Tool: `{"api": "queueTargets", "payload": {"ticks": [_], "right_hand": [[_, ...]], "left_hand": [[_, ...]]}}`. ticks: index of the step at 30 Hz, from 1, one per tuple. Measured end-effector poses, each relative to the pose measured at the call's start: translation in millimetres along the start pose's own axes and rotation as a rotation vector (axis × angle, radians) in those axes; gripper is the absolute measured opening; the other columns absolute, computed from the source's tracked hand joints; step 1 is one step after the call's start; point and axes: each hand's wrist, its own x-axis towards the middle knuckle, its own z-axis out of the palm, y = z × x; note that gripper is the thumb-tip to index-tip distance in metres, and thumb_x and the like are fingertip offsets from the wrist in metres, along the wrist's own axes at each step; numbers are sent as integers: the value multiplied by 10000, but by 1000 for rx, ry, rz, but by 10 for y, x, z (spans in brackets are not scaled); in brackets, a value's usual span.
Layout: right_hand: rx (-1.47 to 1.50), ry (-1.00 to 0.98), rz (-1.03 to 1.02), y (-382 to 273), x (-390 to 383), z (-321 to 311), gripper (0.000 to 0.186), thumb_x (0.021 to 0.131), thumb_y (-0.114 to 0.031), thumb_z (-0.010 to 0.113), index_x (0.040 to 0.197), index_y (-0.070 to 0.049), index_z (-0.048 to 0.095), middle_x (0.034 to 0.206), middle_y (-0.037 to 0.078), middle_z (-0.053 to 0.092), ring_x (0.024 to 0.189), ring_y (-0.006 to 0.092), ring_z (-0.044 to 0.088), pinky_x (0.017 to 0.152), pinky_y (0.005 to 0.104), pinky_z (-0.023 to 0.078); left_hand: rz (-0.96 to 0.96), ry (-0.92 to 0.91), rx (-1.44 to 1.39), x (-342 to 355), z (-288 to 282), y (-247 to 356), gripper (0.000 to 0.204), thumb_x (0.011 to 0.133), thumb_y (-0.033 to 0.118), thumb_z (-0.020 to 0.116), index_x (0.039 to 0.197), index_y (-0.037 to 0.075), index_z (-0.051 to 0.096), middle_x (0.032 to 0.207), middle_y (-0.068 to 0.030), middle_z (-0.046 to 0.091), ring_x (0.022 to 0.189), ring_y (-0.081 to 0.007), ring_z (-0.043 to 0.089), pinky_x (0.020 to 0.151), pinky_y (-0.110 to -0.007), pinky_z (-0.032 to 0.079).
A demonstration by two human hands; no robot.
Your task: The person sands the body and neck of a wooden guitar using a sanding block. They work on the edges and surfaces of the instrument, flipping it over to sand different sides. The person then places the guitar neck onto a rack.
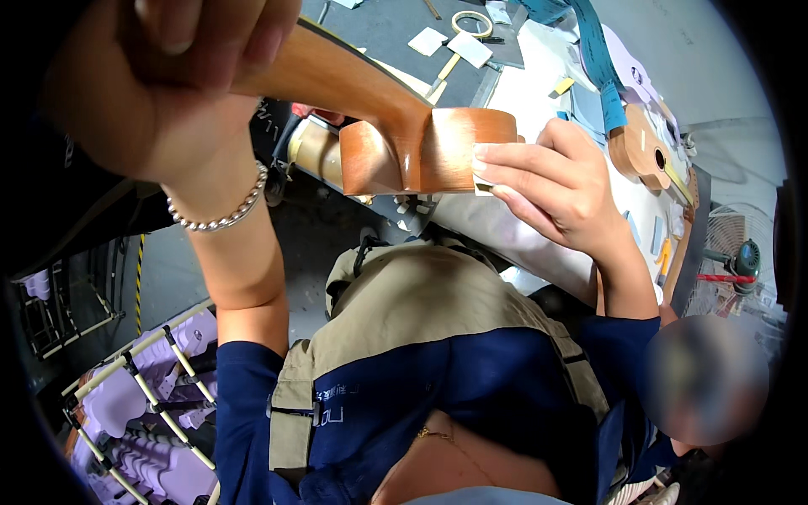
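Note:
A glossy wooden ukulele-like instrument is held sideways across the upper middle, with its body [454,139] above the bench edge and its neck [328,71] rising to the upper left. My left hand [177,84], wearing a bead bracelet [217,221], is closed round that neck. The fingers of my right hand [547,181] are pressed together at the body's side, gripping a small pale pad [482,187] against it. Those fingers hide most of the pad.
The workbench [396,42] holds a tape roll [472,23], paper squares, blue sheets and another wooden instrument [640,151]. A fan [743,263] stands at the right, near another person [703,379]. At the lower left are racks [168,400] of lilac instrument bodies.

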Motion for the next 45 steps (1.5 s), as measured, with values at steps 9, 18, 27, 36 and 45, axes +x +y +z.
{"api": "queueTargets", "payload": {"ticks": [9,18,27,36,45], "right_hand": [[-26,94,-43,86,-15,54,208,705,-126,694,907,-75,692,1017,11,668,639,207,464,574,308,414],[-126,237,-150,53,62,275,224,663,-143,710,871,-60,693,993,17,660,670,197,506,571,296,428],[-158,210,-122,-8,21,225,242,659,-150,721,886,-73,688,1002,20,665,691,176,541,565,305,435],[-74,202,-143,-33,-17,247,277,618,-132,711,878,-39,689,999,31,662,675,196,510,585,313,431],[-75,126,-98,-14,-117,102,288,641,-130,707,911,-33,682,1027,28,650,694,208,503,621,322,436]], "left_hand": [[3,81,-44,66,206,-29,237,906,351,575,928,121,628,658,61,467,522,-40,424,505,-201,365],[21,105,-93,63,323,-77,230,897,336,595,905,110,637,664,58,490,539,-40,432,520,-193,359],[13,72,-82,64,329,-59,219,900,318,586,923,107,641,665,61,472,546,-35,431,526,-192,359],[39,114,-17,26,354,-25,200,866,260,541,870,97,658,641,57,494,511,-38,439,491,-194,363],[26,148,-58,10,322,-44,196,865,334,599,885,147,656,628,101,471,515,-24,430,528,-186,324]]}}
